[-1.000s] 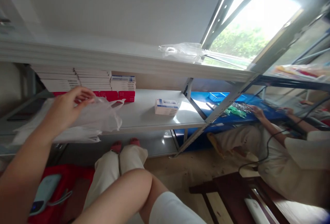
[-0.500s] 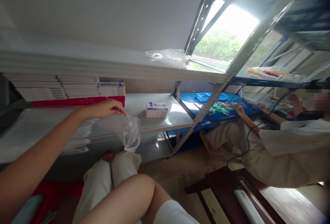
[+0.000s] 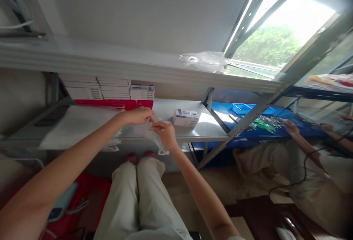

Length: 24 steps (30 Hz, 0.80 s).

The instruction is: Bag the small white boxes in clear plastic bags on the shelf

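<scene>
My left hand point(image 3: 140, 115) and my right hand point(image 3: 165, 133) meet over the front of the grey shelf point(image 3: 205, 132). Both are closed, fingertips pinching the edge of a clear plastic bag point(image 3: 143, 131), whose lower part hangs past the shelf's front edge. Under my left forearm lies a stack of flat clear plastic bags point(image 3: 79, 124). Behind my hands, rows of white boxes point(image 3: 114, 90) stand on a red strip point(image 3: 110, 103). To the right of my right hand sits a single white and blue box point(image 3: 185, 118).
An upper shelf point(image 3: 132, 61) runs across above my hands, with a crumpled plastic bag point(image 3: 205, 61) on it. A slanted metal post point(image 3: 239, 122) stands at right. Beyond it, a co-worker's hand point(image 3: 291, 126) is beside small metal pieces point(image 3: 268, 121) on a blue surface.
My right hand has come up from my lap area to the plastic bag, beside my left hand. The bag is raised, and the view has turned left.
</scene>
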Each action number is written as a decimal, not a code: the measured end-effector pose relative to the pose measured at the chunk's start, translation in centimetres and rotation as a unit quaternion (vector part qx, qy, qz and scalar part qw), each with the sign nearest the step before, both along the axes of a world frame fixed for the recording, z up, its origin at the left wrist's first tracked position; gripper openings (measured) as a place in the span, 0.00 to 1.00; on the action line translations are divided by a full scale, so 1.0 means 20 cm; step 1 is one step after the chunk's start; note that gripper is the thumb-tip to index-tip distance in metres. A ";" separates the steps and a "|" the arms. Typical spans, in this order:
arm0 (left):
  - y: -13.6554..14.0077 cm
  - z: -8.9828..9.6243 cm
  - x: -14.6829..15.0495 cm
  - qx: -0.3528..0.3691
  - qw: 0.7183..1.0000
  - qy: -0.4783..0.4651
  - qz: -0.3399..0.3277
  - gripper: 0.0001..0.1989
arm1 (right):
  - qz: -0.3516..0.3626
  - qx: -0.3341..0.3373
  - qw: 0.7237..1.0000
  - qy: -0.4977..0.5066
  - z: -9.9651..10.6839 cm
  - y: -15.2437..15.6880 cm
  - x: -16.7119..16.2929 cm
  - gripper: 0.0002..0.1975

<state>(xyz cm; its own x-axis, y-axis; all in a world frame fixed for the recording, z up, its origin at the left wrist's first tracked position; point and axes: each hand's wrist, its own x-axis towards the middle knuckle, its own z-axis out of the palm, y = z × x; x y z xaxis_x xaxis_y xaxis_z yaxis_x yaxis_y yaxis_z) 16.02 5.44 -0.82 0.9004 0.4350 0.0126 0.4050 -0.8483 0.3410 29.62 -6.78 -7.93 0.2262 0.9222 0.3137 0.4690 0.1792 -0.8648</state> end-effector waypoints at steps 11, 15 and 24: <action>0.03 0.00 -0.04 0.149 0.985 0.062 -0.062 0.20 | -0.083 -0.091 0.948 -0.295 -0.10 0.01 0.10 0.28; 0.02 0.07 -0.07 0.248 0.968 0.043 -0.028 0.13 | -0.072 -0.083 0.967 -0.228 -0.08 0.09 0.19 0.25; -0.43 0.30 -0.10 0.206 0.959 -0.196 0.005 0.21 | -0.018 -0.094 0.982 -0.162 -0.02 0.16 0.28 0.21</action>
<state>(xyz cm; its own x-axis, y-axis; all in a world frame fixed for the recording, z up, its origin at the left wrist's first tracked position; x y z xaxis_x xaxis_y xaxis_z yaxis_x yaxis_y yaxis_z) 13.96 -3.07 5.16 0.7866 0.3296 0.5221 0.3237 -0.9402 0.1058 35.32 -3.61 -8.32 0.1769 0.9638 0.1996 0.7286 0.0081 -0.6849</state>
